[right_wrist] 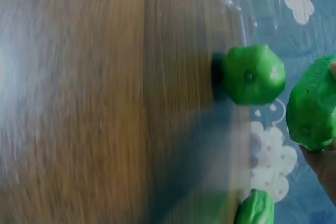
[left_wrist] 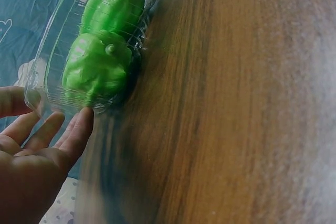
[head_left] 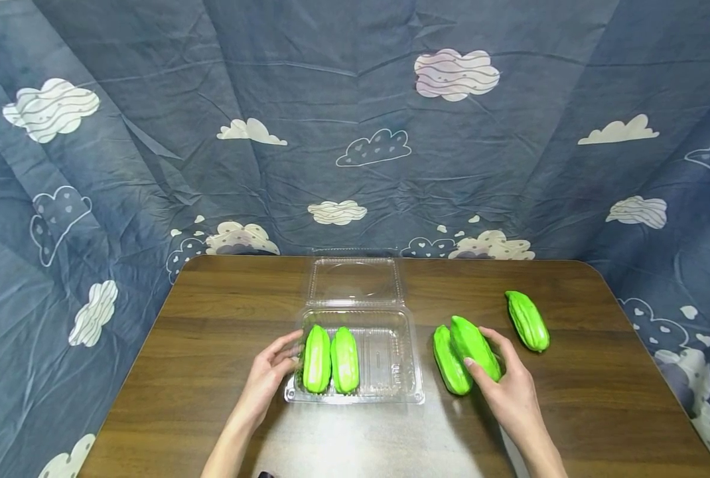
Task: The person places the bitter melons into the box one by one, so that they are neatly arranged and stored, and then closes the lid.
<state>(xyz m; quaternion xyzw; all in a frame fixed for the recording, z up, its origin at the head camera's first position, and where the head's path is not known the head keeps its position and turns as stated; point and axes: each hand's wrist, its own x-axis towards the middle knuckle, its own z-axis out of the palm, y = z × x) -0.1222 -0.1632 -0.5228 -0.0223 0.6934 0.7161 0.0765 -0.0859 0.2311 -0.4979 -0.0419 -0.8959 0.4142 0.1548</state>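
Note:
Ribbed green gourds lie about a wooden table. My right hand [head_left: 513, 388] grips one green gourd [head_left: 473, 346] between thumb and fingers; in the right wrist view this held gourd [right_wrist: 313, 108] appears raised off the tabletop. Just left of it, another gourd [head_left: 450, 365] lies on the table. A clear plastic clamshell box [head_left: 385, 398] stands with its lid folded back. Inside, on its left side, two gourds [head_left: 316, 362] [head_left: 346, 362] sit side by side. My left hand [head_left: 271, 368] touches the box's left side with extended fingers [left_wrist: 79, 135].
The box's transparent lid [head_left: 355, 282] reaches the table's back edge. One more gourd [head_left: 528, 322] lies at the right rear. A blue cloth [head_left: 355, 186] with cloud prints hangs behind the wooden table [head_left: 200, 378]. Part of a small dark object [head_left: 265, 474] shows at the front.

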